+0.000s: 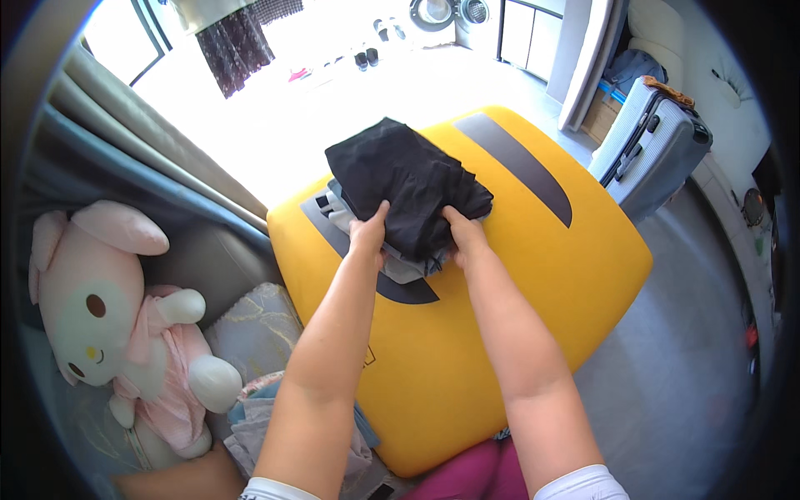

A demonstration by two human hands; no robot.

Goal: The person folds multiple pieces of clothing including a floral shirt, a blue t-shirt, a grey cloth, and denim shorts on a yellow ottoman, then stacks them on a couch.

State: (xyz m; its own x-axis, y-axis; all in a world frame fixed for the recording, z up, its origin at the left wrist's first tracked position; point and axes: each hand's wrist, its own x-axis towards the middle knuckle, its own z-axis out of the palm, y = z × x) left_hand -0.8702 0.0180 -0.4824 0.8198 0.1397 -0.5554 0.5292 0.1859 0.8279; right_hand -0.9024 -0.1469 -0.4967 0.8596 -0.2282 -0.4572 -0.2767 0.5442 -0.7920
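Both my arms reach forward over a big yellow padded board (pixel 467 358) with dark grey curved patches. A stack of folded clothes sits between my hands, with a black folded garment (pixel 400 179) on top and grey and light ones (pixel 408 271) beneath. My left hand (pixel 371 233) grips the stack's near left edge, thumb on the black cloth and fingers underneath. On the near right edge, my right hand (pixel 462 233) holds it the same way. The fingers under the stack are mostly hidden. Whether the stack rests on the board or is lifted, I cannot tell.
A pink and white plush rabbit (pixel 100 292) leans on the grey sofa at left, near more folded clothes (pixel 250 433). Curtains (pixel 142 142) hang behind it. A silver suitcase (pixel 650 142) stands at far right. Shoes (pixel 365 58) and a washing machine (pixel 433 12) are at the back.
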